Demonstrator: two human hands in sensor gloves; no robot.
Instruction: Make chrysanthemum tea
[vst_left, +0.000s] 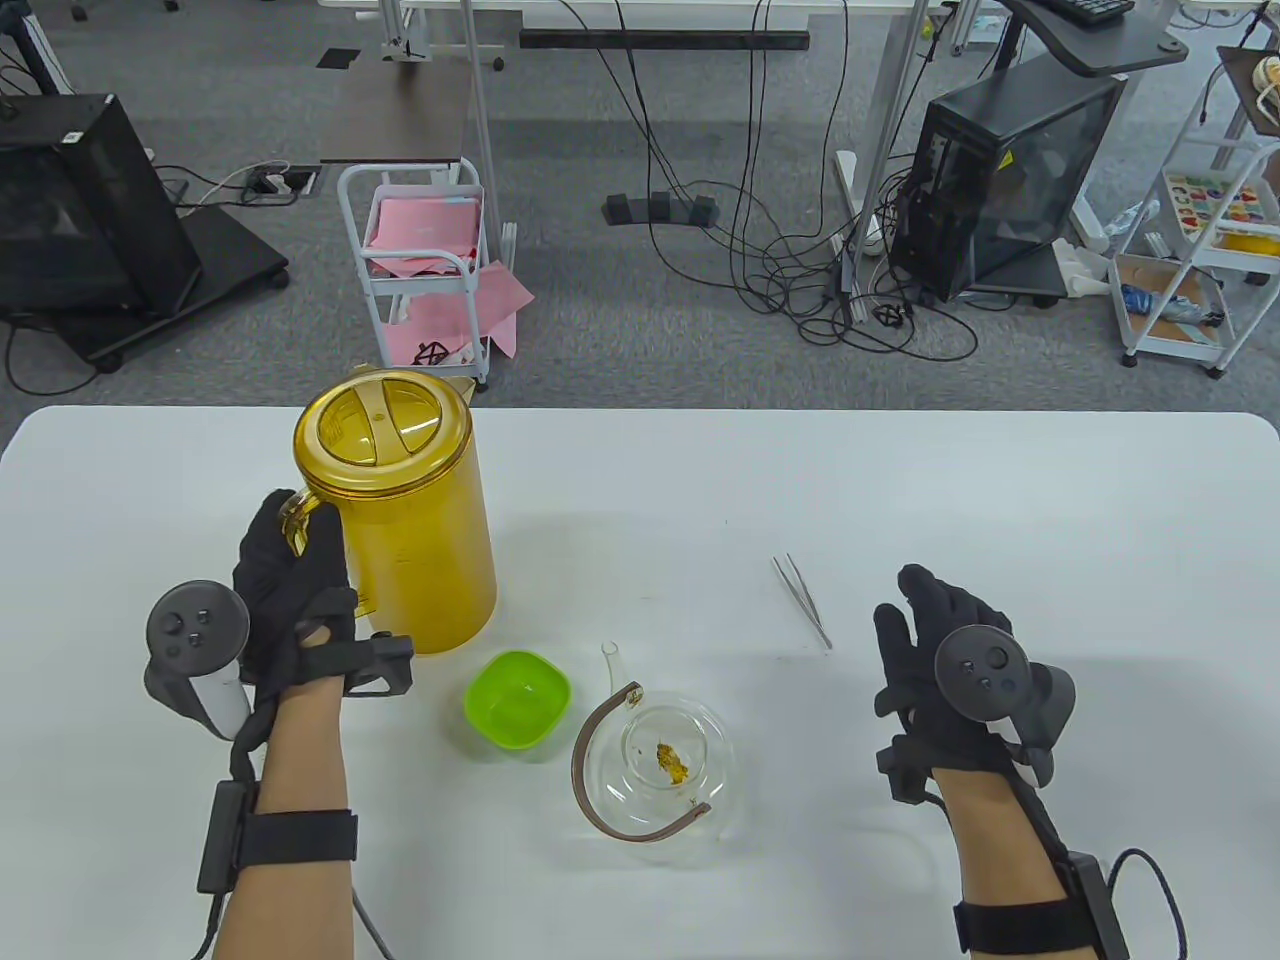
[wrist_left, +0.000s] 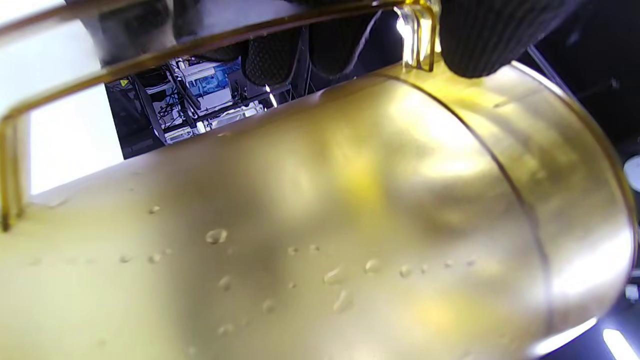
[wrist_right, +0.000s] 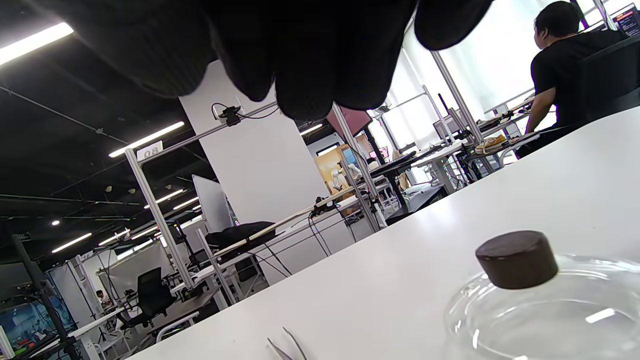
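A tall amber pitcher (vst_left: 400, 520) with its lid on stands at the table's left. My left hand (vst_left: 290, 580) grips its handle (vst_left: 296, 520); in the left wrist view the gloved fingers (wrist_left: 480, 35) curl round the handle above the pitcher's wet wall (wrist_left: 320, 225). The glass teapot (vst_left: 700, 800), lidless, holds a yellow chrysanthemum (vst_left: 672, 765) and sits front centre. My right hand (vst_left: 935, 650) hovers open over the right side, holding nothing. Below it, in the right wrist view, lies a glass lid with a brown knob (wrist_right: 517, 260); the table view hides it.
A green bowl (vst_left: 517, 698) sits between pitcher and teapot. Metal tweezers (vst_left: 802, 598) lie on the table left of my right hand, their tips also showing in the right wrist view (wrist_right: 285, 347). A person sits at a far desk (wrist_right: 565, 70).
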